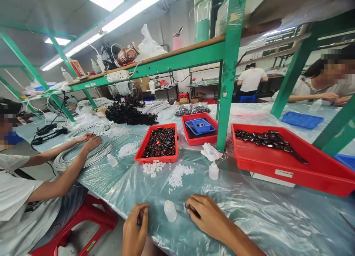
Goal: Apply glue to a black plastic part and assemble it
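My left hand (135,228) is at the near edge of the plastic-covered table (249,215), its fingers pinched on a small dark part. My right hand (206,213) lies on the table a little to the right, fingers curled over another small dark part. Between them stands a small white bottle (170,210). Just beyond lie two heaps of small white parts (177,174). A red tray (159,143) of black parts sits behind those heaps.
A large red tray (291,163) of black parts is at the right. A green post (227,82) holds a shelf overhead. A second white bottle (213,171) stands mid-table. A co-worker on a red stool (83,219) at the left handles white cable coils (83,152). Two more people work beyond.
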Motion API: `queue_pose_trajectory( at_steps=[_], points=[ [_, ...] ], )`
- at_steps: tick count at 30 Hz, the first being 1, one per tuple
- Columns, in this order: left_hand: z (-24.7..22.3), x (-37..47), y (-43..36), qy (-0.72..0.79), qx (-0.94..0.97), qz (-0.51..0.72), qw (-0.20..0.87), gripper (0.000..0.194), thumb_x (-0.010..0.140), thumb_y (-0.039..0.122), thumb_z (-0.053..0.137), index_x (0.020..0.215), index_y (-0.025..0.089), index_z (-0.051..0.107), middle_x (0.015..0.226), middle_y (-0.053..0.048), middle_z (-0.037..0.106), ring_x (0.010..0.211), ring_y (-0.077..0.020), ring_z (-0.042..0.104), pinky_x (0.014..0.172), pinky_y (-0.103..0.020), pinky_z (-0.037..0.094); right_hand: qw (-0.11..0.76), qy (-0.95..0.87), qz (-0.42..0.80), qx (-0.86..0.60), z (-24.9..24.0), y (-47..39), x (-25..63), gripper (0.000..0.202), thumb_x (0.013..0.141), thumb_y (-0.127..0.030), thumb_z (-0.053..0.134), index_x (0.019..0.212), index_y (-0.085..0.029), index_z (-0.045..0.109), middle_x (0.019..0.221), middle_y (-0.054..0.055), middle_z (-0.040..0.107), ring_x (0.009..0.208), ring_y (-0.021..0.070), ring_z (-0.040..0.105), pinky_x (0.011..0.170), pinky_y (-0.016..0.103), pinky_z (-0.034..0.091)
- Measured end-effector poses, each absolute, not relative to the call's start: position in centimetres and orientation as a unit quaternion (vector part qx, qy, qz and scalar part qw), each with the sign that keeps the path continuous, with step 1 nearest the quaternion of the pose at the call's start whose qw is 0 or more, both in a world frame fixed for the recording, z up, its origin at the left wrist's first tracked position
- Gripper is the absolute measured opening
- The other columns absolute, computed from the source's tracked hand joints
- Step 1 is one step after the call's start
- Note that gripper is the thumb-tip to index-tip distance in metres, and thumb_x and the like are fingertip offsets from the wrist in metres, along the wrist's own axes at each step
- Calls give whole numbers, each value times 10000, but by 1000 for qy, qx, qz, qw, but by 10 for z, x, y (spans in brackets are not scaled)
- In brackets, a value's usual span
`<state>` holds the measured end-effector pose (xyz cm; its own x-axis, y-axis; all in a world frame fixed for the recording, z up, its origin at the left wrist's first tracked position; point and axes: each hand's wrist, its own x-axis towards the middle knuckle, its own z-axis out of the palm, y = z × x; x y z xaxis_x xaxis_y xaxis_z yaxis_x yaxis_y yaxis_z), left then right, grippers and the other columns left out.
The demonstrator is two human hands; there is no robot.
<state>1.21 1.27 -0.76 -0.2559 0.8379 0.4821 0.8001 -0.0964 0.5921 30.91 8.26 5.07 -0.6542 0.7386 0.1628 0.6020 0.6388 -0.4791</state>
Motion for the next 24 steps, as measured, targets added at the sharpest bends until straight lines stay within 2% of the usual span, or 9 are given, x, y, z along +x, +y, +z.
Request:
queue_pose_trajectory(
  at_steps=[7, 10, 13, 18, 24],
  points=[
    [-23, 17, 27, 704, 588, 398, -15, 450, 1051, 537, 501, 977, 158, 733, 669, -1, 658, 585, -152, 648, 590, -265, 538, 133, -907, 180, -357, 58, 75, 325, 30, 1012, -137, 677, 999, -153, 698, 1037, 30, 711, 888, 164, 698, 821, 352, 627],
    [-31, 25, 31, 718, 570, 398, -38, 475, 1086, 552, 486, 976, 143, 702, 767, -19, 687, 674, -149, 668, 634, -273, 537, 140, -905, 177, -360, 57, 72, 327, 64, 1030, -155, 661, 977, -154, 698, 1009, 27, 710, 818, 144, 688, 772, 325, 626],
    [-35, 33, 32, 729, 555, 397, -53, 409, 1100, 498, 514, 1004, 138, 684, 877, -36, 703, 773, -159, 683, 714, -299, 562, 186, -892, 192, -365, 59, 81, 320, 94, 1041, -205, 663, 970, -151, 694, 991, 24, 710, 824, 149, 691, 787, 339, 623],
    [-32, 41, 32, 743, 543, 387, -57, 267, 1083, 373, 598, 998, 131, 673, 896, -24, 683, 774, -150, 660, 757, -309, 574, 289, -849, 212, -387, 61, 120, 302, 161, 1056, -303, 655, 1104, -153, 691, 1075, 49, 711, 951, 194, 705, 871, 401, 615],
    [-26, 38, 33, 746, 554, 369, -29, 202, 1057, 317, 653, 993, 127, 679, 894, -18, 682, 810, -155, 674, 782, -316, 592, 328, -832, 211, -396, 39, 137, 309, 206, 1049, -358, 666, 1058, -154, 692, 1045, 47, 711, 941, 198, 701, 879, 413, 607]
  ],
)
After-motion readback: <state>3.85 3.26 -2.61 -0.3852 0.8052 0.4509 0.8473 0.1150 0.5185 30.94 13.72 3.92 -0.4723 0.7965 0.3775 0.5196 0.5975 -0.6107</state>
